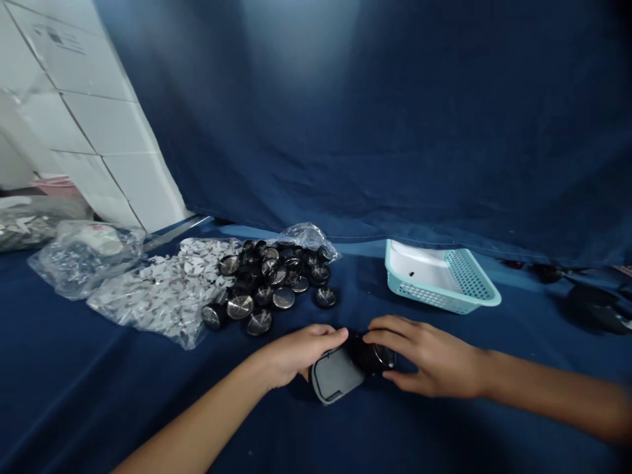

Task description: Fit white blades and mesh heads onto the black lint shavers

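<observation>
My left hand (301,352) is closed on the left edge of a flat grey panel with a black rim (338,376), its thumb along the top. My right hand (427,355) grips a black round part with a shiny end (384,357), fingers over the top and thumb below. The round part meets the panel's right side; whether the two are joined I cannot tell, as the contact is dark. Just beyond my left hand lies a heap of black round parts (264,296), several showing silver perforated faces.
A clear plastic bag of small light-grey pieces (162,289) lies left of the heap, with another clear bag (89,257) farther left. A light-blue basket (439,299) stands beyond my right hand. Dark blue cloth (370,131) hangs behind, and white boxes (113,125) stand at the left.
</observation>
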`<state>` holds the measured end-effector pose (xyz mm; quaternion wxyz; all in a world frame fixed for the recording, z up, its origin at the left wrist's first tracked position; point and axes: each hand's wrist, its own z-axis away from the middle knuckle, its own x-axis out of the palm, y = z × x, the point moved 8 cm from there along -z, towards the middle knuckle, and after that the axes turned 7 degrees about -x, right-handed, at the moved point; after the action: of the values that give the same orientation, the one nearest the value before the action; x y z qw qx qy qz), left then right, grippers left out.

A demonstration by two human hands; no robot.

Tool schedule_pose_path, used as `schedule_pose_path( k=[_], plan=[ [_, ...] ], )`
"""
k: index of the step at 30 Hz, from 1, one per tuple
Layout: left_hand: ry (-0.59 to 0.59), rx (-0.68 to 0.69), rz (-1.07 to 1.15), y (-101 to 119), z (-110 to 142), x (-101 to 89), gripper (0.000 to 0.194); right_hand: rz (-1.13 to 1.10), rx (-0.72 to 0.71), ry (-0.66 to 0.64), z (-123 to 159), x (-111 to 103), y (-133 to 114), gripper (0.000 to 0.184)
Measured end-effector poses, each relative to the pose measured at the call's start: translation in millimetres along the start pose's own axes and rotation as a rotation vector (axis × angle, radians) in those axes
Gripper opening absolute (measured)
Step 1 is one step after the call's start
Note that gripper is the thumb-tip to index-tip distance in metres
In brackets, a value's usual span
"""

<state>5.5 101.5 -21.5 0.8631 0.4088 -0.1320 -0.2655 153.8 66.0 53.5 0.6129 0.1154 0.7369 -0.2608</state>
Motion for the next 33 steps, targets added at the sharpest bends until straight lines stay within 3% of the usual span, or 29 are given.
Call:
schedule_pose_path(
  k=[4,8,13,16,20,25,28,33],
  plan=[
    [-0.021,-0.001,0.123,-3.4,1.3,16.3,0.038,0.119,-0.036,0.069,17.3,10.0,3.3,0.049],
    [-0.035,0.049,0.181,-1.7,2.4,22.2,0.037,0.214,-0.089,0.136,29.8,15.1,3.5,0.045],
    [-0.123,0.035,0.404,-4.4,-1.3,24.6,0.036,0.302,-0.147,0.229,36.0,7.5,-1.3,0.045],
    [-0.197,0.042,0.405,-1.6,0.4,27.7,0.037,0.270,-0.153,0.273,35.7,0.9,-0.4,0.046],
    [-0.206,0.139,0.360,7.3,3.8,25.4,0.034,0.068,-0.076,0.336,32.2,-5.1,9.7,0.053],
    [-0.129,0.342,0.263,21.0,7.0,19.7,0.048,-0.271,0.103,0.480,28.7,-2.4,24.9,0.062],
    [-0.081,0.441,0.209,28.2,10.9,16.3,0.058,-0.563,0.240,0.586,27.7,3.0,34.2,0.054],
    [-0.022,0.528,0.099,35.1,16.9,14.1,0.072,-0.996,0.435,0.594,18.1,13.7,41.9,0.031]
  ],
)
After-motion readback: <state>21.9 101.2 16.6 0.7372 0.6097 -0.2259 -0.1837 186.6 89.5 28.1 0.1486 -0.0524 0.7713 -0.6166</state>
